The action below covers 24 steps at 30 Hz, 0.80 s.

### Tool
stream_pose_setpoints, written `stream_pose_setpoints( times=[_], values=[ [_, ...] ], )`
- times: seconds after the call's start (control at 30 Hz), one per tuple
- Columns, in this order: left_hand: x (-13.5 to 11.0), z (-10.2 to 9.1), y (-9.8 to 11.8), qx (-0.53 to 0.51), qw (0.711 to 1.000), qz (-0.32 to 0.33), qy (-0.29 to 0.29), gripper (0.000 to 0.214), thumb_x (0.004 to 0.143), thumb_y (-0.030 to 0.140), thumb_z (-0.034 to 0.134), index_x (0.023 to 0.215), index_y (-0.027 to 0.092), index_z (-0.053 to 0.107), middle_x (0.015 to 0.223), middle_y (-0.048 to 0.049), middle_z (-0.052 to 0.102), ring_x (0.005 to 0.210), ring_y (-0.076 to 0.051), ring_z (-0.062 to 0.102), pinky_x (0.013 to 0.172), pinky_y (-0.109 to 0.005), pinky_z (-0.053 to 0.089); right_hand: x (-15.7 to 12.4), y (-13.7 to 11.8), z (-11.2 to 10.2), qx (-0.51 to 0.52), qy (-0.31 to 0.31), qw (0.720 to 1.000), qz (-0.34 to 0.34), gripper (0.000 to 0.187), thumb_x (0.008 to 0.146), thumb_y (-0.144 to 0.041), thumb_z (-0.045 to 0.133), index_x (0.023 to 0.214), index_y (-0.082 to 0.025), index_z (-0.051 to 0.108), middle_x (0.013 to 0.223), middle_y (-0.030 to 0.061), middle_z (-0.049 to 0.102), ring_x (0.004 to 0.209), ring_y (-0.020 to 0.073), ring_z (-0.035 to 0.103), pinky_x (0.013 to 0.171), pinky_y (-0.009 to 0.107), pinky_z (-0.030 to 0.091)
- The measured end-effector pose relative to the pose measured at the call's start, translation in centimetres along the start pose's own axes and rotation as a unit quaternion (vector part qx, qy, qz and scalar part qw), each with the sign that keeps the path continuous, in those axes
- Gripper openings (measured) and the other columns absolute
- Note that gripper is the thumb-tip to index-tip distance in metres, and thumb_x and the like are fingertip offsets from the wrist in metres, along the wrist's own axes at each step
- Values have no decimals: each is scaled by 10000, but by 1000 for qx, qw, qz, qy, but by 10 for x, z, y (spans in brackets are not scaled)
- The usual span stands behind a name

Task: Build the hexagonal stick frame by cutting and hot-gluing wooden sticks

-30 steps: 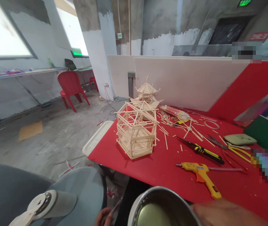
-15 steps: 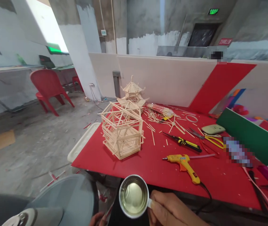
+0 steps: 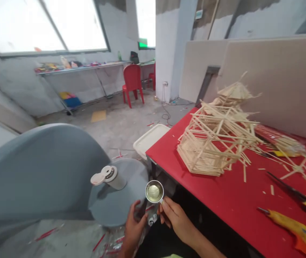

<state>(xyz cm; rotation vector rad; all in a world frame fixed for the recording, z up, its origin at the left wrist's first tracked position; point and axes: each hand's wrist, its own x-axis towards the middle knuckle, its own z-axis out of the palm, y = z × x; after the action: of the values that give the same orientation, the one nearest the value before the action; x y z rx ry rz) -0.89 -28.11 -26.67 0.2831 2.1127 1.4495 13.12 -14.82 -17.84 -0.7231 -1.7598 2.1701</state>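
Note:
My right hand (image 3: 176, 219) pinches the handle of a small cup (image 3: 154, 192) with a metallic inside and pale yellow liquid in it. The cup is held over my lap, left of the table's front edge. My left hand (image 3: 135, 227) is raised just left of the cup, thumb and fingers apart and nothing in it. Beyond that hand, a white flask (image 3: 117, 180) stands on a round grey seat (image 3: 107, 213), its cap flipped back.
On the red table (image 3: 196, 208) stand a hexagonal stick frame (image 3: 212, 143) and a stick pagoda (image 3: 235, 92) behind it. A yellow glue gun (image 3: 295, 227) and loose sticks lie to the right. A large grey curved backrest (image 3: 42, 172) and a red chair (image 3: 132, 80) are left.
The view has swung left, bringing the whole flask and grey seat into sight. The cup is now lower and farther from the camera. My left hand has come up beside it.

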Motion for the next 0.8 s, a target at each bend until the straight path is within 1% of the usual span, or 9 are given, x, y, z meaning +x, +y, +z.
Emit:
stream_pose_setpoints(
  times=[0.07,0.13,0.2,0.3,0.43,0.53,0.6,0.7,0.8],
  values=[
    [7,-17,2,21,998,59,3,742,560,384,797,1251,225,579,1311,-127,582,1140,-316,588,821,-352,532,19,23,6,-40,-34,999,5,501,942,-627,312,845,-180,514,642,-20,535,505,82,422,483,217,330],
    [16,-33,6,61,991,122,-16,792,608,337,776,1342,235,496,1406,-129,502,1268,-327,489,915,-382,495,34,42,11,-57,-61,996,14,510,941,-629,309,833,-177,520,641,-15,546,519,87,441,505,221,350],
    [26,-46,9,92,983,154,-50,799,638,310,766,1374,237,463,1419,-122,488,1310,-318,444,977,-398,461,45,57,16,-65,-88,994,24,510,940,-626,314,818,-178,524,629,-16,552,504,87,440,504,224,352],
    [38,-59,9,118,971,183,-99,751,637,290,779,1337,230,513,1367,-118,533,1281,-305,476,1032,-426,423,56,71,24,-78,-135,987,31,512,936,-621,330,779,-180,537,601,-23,553,491,90,448,506,226,355],
    [44,-65,-2,127,967,188,-112,672,563,295,828,1194,202,617,1232,-118,623,1172,-300,567,1032,-445,431,66,78,34,-97,-177,979,20,492,934,-587,370,731,-184,565,612,-24,554,556,101,494,579,236,386],
    [41,-67,-14,135,971,175,-88,620,607,311,800,1180,187,598,1171,-115,650,1090,-282,614,974,-433,474,73,81,43,-104,-178,978,17,432,938,-526,403,725,-191,573,666,-22,572,628,111,540,638,244,407],
    [40,-69,-24,142,974,165,-66,595,648,330,772,1192,192,573,1149,-101,660,1039,-261,636,930,-409,501,78,85,48,-102,-167,980,25,352,935,-489,424,817,-201,588,703,-26,588,636,115,570,638,245,421],
    [45,-74,-43,158,975,156,-21,576,685,354,736,1210,206,549,1151,-86,658,1014,-246,644,894,-386,515,84,96,51,-99,-122,986,47,299,924,-462,430,1044,-219,557,755,-36,580,577,109,580,590,248,432],
    [61,-83,-65,190,968,150,57,607,652,385,749,1193,196,549,1149,-104,655,1034,-274,633,929,-427,489,85,107,46,-102,-69,990,66,310,903,-437,444,1107,-221,532,768,-38,545,556,107,576,570,252,438]
  ],
)
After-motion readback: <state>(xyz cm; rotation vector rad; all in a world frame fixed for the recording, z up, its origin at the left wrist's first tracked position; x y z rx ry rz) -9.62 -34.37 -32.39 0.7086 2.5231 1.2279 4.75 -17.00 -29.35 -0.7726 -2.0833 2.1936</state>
